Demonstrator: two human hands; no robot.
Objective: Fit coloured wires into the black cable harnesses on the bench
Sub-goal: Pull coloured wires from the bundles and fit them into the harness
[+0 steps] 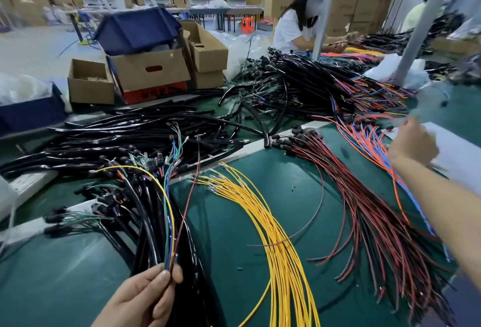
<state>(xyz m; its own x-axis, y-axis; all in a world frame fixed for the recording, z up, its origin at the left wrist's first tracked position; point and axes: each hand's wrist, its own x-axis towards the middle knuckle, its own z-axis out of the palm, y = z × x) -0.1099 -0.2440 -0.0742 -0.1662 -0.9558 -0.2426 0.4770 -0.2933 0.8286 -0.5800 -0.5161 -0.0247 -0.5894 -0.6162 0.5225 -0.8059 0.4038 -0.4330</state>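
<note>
Several coloured wires (169,235) pinched in left hand (145,298), left of yellow bundle (263,217); long axis runs away from the hands into black harnesses (148,233); right hand (411,144) far right of bundle, by orange wires (364,141), grip blurred, can't tell; left hand nearer.

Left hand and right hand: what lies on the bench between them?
In the head view, two fanned bundles lie on the green mat between the left hand and the right hand: the yellow wires, then the red-and-black wires.
</note>
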